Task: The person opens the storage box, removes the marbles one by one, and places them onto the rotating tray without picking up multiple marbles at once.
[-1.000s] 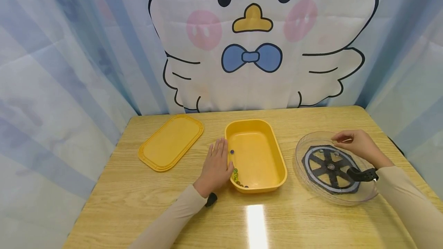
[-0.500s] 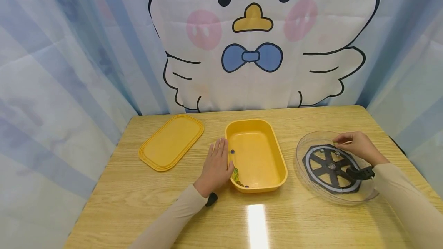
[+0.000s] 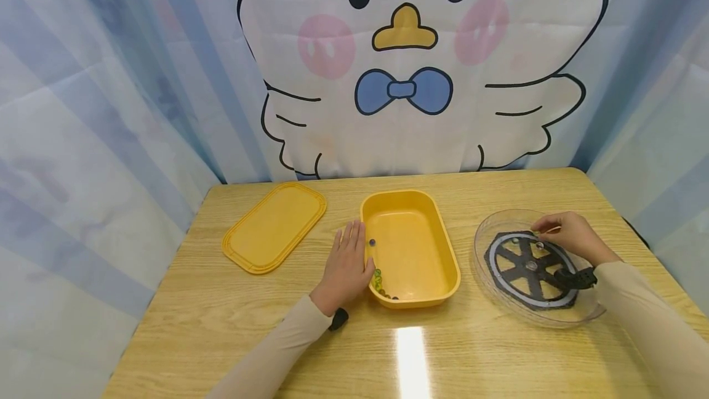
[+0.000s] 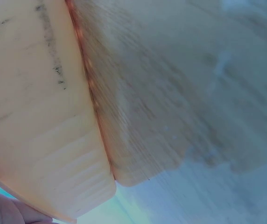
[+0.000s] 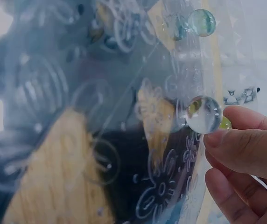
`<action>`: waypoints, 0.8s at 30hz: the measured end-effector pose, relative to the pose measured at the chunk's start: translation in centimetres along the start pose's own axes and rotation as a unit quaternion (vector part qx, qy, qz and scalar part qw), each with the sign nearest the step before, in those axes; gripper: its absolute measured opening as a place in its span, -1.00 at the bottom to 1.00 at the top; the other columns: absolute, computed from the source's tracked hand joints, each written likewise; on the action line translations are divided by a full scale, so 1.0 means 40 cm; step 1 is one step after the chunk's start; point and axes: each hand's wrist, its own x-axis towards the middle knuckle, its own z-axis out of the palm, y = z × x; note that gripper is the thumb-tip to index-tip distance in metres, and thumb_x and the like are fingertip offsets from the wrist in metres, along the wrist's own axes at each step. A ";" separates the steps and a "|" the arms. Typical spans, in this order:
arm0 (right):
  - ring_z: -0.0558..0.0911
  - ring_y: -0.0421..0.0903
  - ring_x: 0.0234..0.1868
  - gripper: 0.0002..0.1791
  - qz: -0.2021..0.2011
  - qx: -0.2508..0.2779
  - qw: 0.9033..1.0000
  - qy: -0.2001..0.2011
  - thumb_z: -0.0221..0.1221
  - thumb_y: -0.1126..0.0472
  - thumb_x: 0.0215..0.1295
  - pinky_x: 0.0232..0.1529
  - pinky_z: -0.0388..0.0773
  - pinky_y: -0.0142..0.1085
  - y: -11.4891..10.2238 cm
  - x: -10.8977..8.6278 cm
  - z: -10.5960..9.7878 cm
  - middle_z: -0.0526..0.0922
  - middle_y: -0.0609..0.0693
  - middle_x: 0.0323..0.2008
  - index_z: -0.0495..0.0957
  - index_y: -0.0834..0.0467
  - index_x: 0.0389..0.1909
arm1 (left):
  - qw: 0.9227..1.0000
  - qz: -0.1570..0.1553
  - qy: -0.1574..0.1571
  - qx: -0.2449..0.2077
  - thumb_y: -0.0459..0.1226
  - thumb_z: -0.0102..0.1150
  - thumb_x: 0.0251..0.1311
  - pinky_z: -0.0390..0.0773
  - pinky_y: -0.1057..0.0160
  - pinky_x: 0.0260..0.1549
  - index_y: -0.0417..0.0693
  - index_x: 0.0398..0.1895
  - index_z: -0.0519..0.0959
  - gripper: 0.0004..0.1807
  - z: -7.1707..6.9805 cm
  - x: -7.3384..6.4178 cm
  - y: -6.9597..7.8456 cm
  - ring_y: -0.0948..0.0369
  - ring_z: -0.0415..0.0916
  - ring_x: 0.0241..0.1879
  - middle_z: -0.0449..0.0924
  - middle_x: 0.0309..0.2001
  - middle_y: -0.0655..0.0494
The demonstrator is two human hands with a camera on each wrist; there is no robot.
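Note:
My left hand [image 3: 344, 266] lies with straight fingers along the left rim of a yellow plastic bin [image 3: 418, 254]. Inside the bin, a blue marble [image 3: 372, 242] sits by the left wall, and several green and brown marbles [image 3: 378, 281] gather in the near left corner. Over the far side of a clear round dish [image 3: 565, 325], my right hand [image 3: 576, 237] pinches a yellow-green marble [image 5: 225, 123] between thumb and forefinger, partly hidden by them. A clear marble [image 5: 203, 115] is right by the thumb in the right wrist view, with a teal marble [image 5: 202, 22] farther off.
A yellow lid [image 3: 274, 228] lies flat at the back left of the wooden table [image 3: 221, 331]. A black spoked wheel shape [image 3: 532, 266] shows through the dish's bottom. Behind the table hangs a curtain [image 3: 410, 140] with a cartoon bird.
My right hand has shifted slightly left and lower over the dish, keeping its pinch. My left hand has stayed at the bin's rim.

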 end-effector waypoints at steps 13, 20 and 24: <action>0.65 0.05 -0.31 -0.79 -0.010 -0.016 1.000 -0.002 0.22 0.44 0.09 -0.26 0.62 -0.08 -0.007 -0.002 0.004 0.65 0.35 -0.22 0.65 0.37 -0.22 | 1.000 0.001 0.006 -0.004 -0.15 -0.14 0.34 -0.03 -0.03 0.42 -0.36 0.43 -0.01 -0.30 0.000 -0.001 0.000 -0.06 -0.06 0.47 0.02 0.44 -0.23; 0.65 0.11 -0.28 -0.76 -0.013 -0.022 1.000 -0.003 0.20 0.41 0.11 -0.26 0.62 -0.05 -0.005 -0.009 -0.004 0.64 0.36 -0.21 0.62 0.38 -0.16 | 1.000 0.003 0.009 -0.001 -0.15 -0.14 0.34 -0.02 -0.03 0.42 -0.36 0.43 0.00 -0.30 0.001 0.000 -0.001 -0.06 -0.04 0.46 0.03 0.44 -0.24; 0.64 0.22 -0.23 -0.74 -0.018 -0.034 0.999 0.010 0.20 0.37 0.15 -0.24 0.60 0.01 -0.007 -0.015 -0.017 0.64 0.37 -0.20 0.61 0.38 -0.13 | 1.000 0.002 0.007 -0.006 -0.16 -0.14 0.34 -0.03 -0.03 0.42 -0.36 0.43 -0.01 -0.30 0.001 0.000 -0.001 -0.06 -0.05 0.46 0.02 0.44 -0.24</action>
